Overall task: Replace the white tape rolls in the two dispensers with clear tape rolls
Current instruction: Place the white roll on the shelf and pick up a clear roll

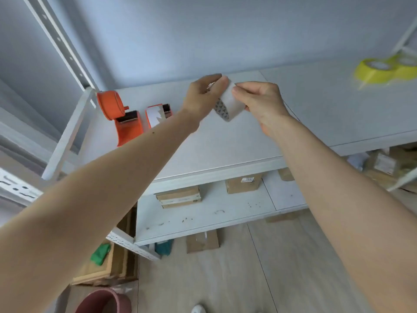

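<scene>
Above the white shelf top I hold a whitish tape roll with a patterned inner core. My left hand grips the roll from the left, thumb over its top. My right hand pinches its outer surface near the top with thumb and forefinger. Two orange dispensers lie at the shelf's left. The nearer-left dispenser has an orange wheel and no visible tape. The second dispenser carries a white roll with a torn end.
Two yellowish tape rolls rest at the shelf's far right. A white upright post stands left. Cardboard boxes sit on the lower shelf. A reddish bin and green cloth are on the floor.
</scene>
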`<state>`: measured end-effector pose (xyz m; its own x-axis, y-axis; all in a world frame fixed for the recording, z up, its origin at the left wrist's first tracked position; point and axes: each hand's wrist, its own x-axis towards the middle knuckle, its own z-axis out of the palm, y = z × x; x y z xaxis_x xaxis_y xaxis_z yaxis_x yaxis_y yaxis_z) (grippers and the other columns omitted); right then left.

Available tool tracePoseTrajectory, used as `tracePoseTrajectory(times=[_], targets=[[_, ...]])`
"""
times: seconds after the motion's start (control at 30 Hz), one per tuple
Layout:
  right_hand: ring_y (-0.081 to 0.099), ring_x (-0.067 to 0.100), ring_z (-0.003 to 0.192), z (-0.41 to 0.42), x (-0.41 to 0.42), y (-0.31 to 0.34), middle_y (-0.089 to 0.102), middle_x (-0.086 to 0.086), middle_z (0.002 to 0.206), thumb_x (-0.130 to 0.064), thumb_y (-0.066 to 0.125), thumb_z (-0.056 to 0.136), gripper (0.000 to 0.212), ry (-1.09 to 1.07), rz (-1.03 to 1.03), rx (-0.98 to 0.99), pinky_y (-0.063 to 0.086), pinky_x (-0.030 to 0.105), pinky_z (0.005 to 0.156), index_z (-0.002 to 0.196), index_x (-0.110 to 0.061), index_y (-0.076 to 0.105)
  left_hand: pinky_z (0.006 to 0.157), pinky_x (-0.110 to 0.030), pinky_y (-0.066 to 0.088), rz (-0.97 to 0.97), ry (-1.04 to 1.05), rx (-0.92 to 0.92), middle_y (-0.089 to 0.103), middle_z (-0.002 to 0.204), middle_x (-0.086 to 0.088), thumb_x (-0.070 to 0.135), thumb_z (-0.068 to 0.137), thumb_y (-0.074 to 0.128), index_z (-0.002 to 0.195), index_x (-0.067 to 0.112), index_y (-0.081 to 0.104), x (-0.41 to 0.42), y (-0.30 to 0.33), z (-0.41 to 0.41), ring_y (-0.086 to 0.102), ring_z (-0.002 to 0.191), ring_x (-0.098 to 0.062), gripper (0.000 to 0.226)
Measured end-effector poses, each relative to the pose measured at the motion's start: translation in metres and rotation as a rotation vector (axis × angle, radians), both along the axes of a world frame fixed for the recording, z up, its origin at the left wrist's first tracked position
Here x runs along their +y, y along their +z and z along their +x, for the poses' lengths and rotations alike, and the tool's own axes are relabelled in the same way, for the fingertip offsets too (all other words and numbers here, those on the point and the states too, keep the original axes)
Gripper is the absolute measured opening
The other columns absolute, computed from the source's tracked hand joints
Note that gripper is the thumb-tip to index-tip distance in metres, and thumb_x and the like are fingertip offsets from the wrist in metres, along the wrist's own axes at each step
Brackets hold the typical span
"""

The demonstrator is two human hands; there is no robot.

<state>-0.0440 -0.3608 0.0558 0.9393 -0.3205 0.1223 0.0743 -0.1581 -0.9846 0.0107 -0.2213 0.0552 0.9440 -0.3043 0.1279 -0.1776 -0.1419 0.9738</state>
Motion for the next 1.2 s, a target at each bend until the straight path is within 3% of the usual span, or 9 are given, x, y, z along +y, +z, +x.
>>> tracePoseTrajectory(times=[0.13,0.37,0.43,0.53,0.63,0.87,0.97,1.03,1.2], targets=[[0.061,0.015,0.112,-0.02,-0.054,-0.006,0.063,0.003,0.126,-0.047,0.069,0.084,0.056,-0.127,-0.018,0.168,0.052,0.032,0.093,0.125,-0.009,0.062,0.098,-0.04,0.051,-0.083,0.036,0.028,0.067,0.104,0.0,0.042,0.089,0.061,0.124,0.016,0.064,-0.057,-0.002,-0.018,0.064,0.098,-0.016,0.043],[0.072,0.021,0.097,-0.059,-0.134,-0.014,0.073,0.004,0.1,-0.039,0.07,0.087,0.03,-0.103,0.049,0.2,0.059,0.037,0.086,0.099,-0.012,0.067,0.104,-0.039,0.046,-0.109,0.007,0.127,0.062,0.127,-0.011,0.054,0.082,0.063,0.139,0.016,0.05,-0.144,-0.013,-0.048,0.061,0.116,-0.021,0.069],[0.072,0.02,0.097,-0.064,-0.155,-0.014,0.072,0.002,0.095,-0.037,0.07,0.087,0.024,-0.114,0.056,0.194,0.058,0.038,0.087,0.093,-0.013,0.066,0.1,-0.036,0.048,-0.073,-0.004,0.136,0.064,0.123,-0.007,0.058,0.078,0.062,0.132,0.015,0.055,-0.166,-0.015,-0.051,0.061,0.114,-0.019,0.07],[0.071,0.022,0.101,-0.064,-0.184,-0.017,0.072,0.01,0.11,-0.035,0.072,0.087,0.037,-0.15,0.056,0.2,0.058,0.039,0.087,0.106,-0.005,0.066,0.084,-0.024,0.046,-0.056,-0.037,0.142,0.064,0.105,0.005,0.046,0.09,0.059,0.121,0.013,0.061,-0.195,-0.016,-0.047,0.061,0.096,-0.007,0.046],[0.071,0.021,0.103,-0.058,-0.212,-0.019,0.072,0.01,0.113,-0.034,0.073,0.086,0.029,-0.162,0.061,0.202,0.057,0.04,0.088,0.1,-0.009,0.067,0.075,-0.02,0.043,-0.041,-0.048,0.144,0.061,0.096,0.01,0.042,0.093,0.06,0.123,0.01,0.061,-0.222,-0.019,-0.036,0.056,0.085,-0.001,0.044],[0.069,0.022,0.105,-0.038,-0.276,-0.023,0.07,0.009,0.116,-0.032,0.075,0.084,0.02,-0.222,0.056,0.186,0.057,0.039,0.087,0.091,-0.017,0.063,0.087,-0.025,0.041,0.008,-0.075,0.163,0.061,0.11,0.005,0.044,0.091,0.061,0.124,0.014,0.059,-0.285,-0.019,-0.013,0.058,0.101,-0.008,0.044],[0.067,0.022,0.108,-0.031,-0.302,-0.024,0.068,0.01,0.118,-0.031,0.076,0.083,0.02,-0.258,0.062,0.182,0.058,0.037,0.084,0.089,-0.018,0.062,0.084,-0.023,0.041,0.026,-0.103,0.153,0.063,0.104,0.007,0.042,0.091,0.062,0.12,0.013,0.062,-0.31,-0.017,-0.008,0.057,0.093,-0.003,0.041],[0.066,0.023,0.109,-0.027,-0.323,-0.027,0.067,0.01,0.119,-0.03,0.077,0.082,0.025,-0.28,0.068,0.183,0.058,0.035,0.081,0.096,-0.015,0.062,0.084,-0.023,0.043,0.031,-0.111,0.151,0.063,0.103,0.007,0.04,0.092,0.061,0.119,0.012,0.064,-0.329,-0.015,-0.007,0.057,0.09,-0.001,0.039],[0.066,0.022,0.108,-0.022,-0.375,-0.032,0.064,0.009,0.122,-0.028,0.08,0.079,0.046,-0.289,0.09,0.173,0.056,0.029,0.075,0.115,-0.008,0.059,0.102,-0.034,0.043,0.044,-0.09,0.152,0.061,0.123,0.003,0.042,0.09,0.063,0.129,0.013,0.058,-0.374,-0.017,-0.012,0.055,0.113,-0.012,0.049]])
